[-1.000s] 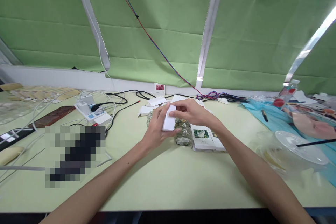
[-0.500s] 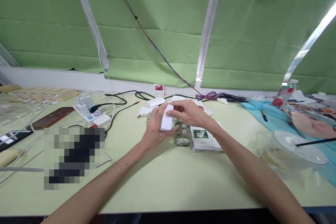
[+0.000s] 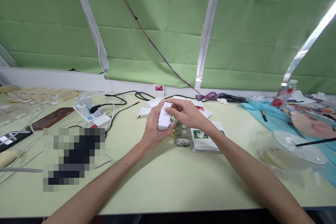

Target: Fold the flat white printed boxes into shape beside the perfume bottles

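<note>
**Both hands on a small white cardboard box (image 3: 164,119)**

Just above the pale green surface (image 3: 168,182), the person's left hand (image 3: 153,131) wraps its fingers around the box and holds it roughly upright. The right hand (image 3: 186,112) pinches the box's top end between thumb and fingertips. Just beside them, a clear patterned glass bottle (image 3: 183,135) lies next to flat white flower-printed cartons (image 3: 203,136). Doing this well probably calls for a light left grip, so the thin card does not crush, and small fingertip movements at the top.

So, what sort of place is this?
Likely a packing workbench by a window: the left hand and right hand hold a white box above a glass bottle and flat printed boxes on a table; green blinds behind.
</note>
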